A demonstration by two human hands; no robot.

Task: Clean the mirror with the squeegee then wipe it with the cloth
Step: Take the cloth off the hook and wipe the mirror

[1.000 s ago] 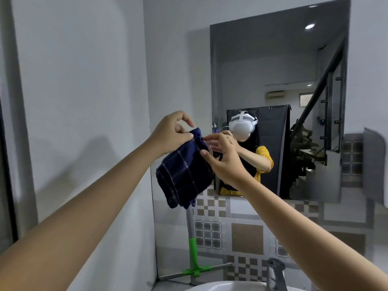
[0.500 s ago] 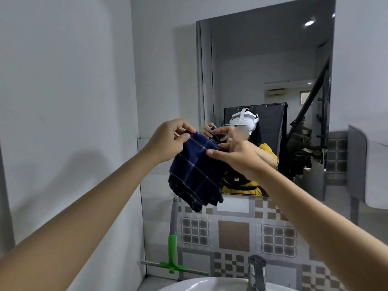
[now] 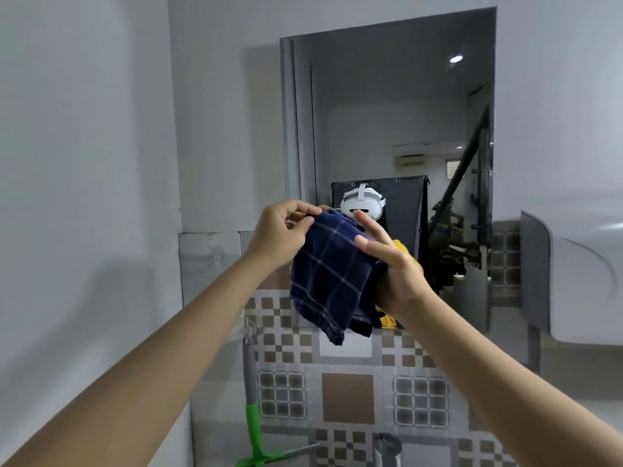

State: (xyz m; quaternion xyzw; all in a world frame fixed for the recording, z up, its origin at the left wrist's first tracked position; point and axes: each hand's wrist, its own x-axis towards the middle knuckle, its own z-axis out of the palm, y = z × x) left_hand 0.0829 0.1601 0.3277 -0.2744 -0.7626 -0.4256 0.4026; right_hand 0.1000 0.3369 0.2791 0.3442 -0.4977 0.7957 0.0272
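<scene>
A dark blue checked cloth (image 3: 328, 274) hangs between both hands in front of the mirror (image 3: 391, 129). My left hand (image 3: 281, 235) pinches its upper left edge with thumb and fingers. My right hand (image 3: 392, 271) grips its right side from below, with the index finger raised. The squeegee (image 3: 253, 416), with a grey handle and green head, stands against the tiled wall at the lower left of the mirror, apart from both hands. The mirror shows the reflection of a person in a yellow top with a white headset.
A grey wall closes in on the left. Patterned tiles (image 3: 347, 399) run below the mirror. A chrome tap (image 3: 387, 448) stands at the bottom edge. A white shelf or fixture (image 3: 580, 281) juts out on the right.
The view has tilted up and shifted, so the mirror sits more central. My right hand has slid down from the cloth's top to its right side, gathering it.
</scene>
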